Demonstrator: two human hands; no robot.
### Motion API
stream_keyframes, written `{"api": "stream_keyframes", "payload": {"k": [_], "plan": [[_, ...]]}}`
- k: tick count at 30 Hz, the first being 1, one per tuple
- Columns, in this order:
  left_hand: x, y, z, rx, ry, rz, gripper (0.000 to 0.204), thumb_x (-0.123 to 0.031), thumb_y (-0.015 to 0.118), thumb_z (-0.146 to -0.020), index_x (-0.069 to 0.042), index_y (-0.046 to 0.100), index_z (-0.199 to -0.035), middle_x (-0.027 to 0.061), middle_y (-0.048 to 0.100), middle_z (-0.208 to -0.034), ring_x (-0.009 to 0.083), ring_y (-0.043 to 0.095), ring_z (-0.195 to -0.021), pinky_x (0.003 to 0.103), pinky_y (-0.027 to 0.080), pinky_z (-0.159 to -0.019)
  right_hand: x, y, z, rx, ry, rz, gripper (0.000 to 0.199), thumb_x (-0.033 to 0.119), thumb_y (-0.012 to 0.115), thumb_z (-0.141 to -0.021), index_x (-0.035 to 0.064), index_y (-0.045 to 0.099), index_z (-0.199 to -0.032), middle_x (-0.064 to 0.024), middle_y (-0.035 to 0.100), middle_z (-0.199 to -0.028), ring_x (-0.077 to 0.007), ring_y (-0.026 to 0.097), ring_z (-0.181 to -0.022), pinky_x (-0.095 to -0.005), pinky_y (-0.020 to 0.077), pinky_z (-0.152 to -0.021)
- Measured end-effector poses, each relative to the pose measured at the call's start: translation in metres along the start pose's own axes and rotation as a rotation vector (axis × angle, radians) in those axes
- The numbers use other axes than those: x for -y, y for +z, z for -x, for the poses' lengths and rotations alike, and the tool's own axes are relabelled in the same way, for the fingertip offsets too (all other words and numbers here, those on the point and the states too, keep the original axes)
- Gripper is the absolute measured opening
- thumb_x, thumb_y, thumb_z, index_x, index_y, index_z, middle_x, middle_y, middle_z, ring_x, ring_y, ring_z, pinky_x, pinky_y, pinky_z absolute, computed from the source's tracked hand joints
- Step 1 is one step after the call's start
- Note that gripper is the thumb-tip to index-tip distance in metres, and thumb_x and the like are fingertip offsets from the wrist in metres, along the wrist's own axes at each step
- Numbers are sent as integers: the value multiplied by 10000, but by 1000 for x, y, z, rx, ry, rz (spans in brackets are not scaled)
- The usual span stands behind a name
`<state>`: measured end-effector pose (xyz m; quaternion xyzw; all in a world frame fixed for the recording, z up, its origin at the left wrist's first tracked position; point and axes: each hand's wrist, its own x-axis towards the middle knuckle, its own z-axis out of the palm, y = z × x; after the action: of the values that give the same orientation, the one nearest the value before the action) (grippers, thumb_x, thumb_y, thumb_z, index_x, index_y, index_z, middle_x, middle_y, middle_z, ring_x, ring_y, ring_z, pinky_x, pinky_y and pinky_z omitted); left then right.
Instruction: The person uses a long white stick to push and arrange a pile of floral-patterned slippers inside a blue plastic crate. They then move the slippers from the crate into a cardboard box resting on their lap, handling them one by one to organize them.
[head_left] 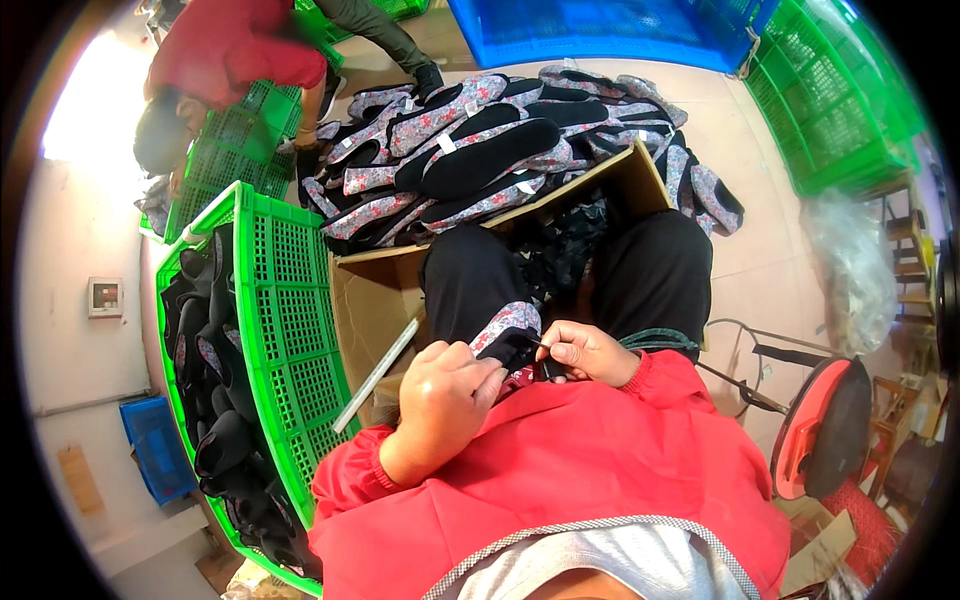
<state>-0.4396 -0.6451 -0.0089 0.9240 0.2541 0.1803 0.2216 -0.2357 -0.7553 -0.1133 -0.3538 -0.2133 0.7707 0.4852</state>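
Observation:
A floral slipper (512, 318) with a black part lies in my lap between my knees, toe pointing away. My left hand (447, 402) is closed at the slipper's near left side, its fingers curled against the black part. From the other side my right hand (590, 355) is closed in a pinch beside the slipper's black edge. A small dark thing (550, 368) shows at its fingertips; what it is I cannot make out. Beyond my knees lies a heap of similar floral slippers (490, 160) with black soles.
A cardboard box (375, 300) holding dark pieces stands around my legs. At left, a green crate (295, 320) is full of black slippers. A co-worker (230, 50) bends at the far left. A blue crate (600, 35) and a green crate (815, 95) stand behind; a round stool (825, 428) is at right.

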Motion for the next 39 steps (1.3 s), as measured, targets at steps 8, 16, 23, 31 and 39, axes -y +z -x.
{"api": "stream_keyframes", "payload": {"k": [8, 16, 23, 31, 39], "plan": [[-10, 15, -2, -44, -85, -224, 254, -110, 791, -659, -45, 747, -900, 109, 611, -1039, 324, 564, -1008, 393, 468, -817, 4, -1, -1, 42, 31, 8, 223, 313, 557, -1009, 90, 566, -1004, 32, 602, -895, -17, 471, -633, -167, 357, -559], [10, 41, -5, -204, -126, -221, 184, -60, 767, -670, 2, 706, -832, 105, 643, -939, 307, 606, -905, 391, 491, -809, -2, -4, -7, 97, -51, 78, 226, 311, 544, -1017, 87, 571, -1021, 44, 593, -956, -12, 430, -704, -178, 358, -612], [12, 43, -4, -248, -164, -155, 94, -34, 720, -690, -33, 699, -781, 88, 649, -904, 290, 613, -863, 378, 500, -763, 17, 1, -1, 141, 33, 186, 240, 282, 536, -1024, 60, 574, -1107, 42, 570, -947, -10, 450, -761, -190, 394, -658], [4, 41, 6, -256, -192, -114, 52, -16, 697, -692, -32, 672, -734, 86, 655, -924, 289, 617, -865, 366, 512, -752, 36, 14, 3, 161, 81, 260, 247, 280, 551, -1017, 63, 553, -1135, 36, 583, -859, -8, 458, -657, -191, 392, -583], [0, 43, 10, -263, -184, -142, 119, -8, 749, -679, -14, 674, -771, 134, 661, -1032, 318, 624, -929, 387, 515, -820, 36, 18, 1, 24, 111, 210, 245, 283, 568, -1006, 72, 504, -1113, 23, 515, -677, -18, 399, -488, -197, 320, -449]]}}
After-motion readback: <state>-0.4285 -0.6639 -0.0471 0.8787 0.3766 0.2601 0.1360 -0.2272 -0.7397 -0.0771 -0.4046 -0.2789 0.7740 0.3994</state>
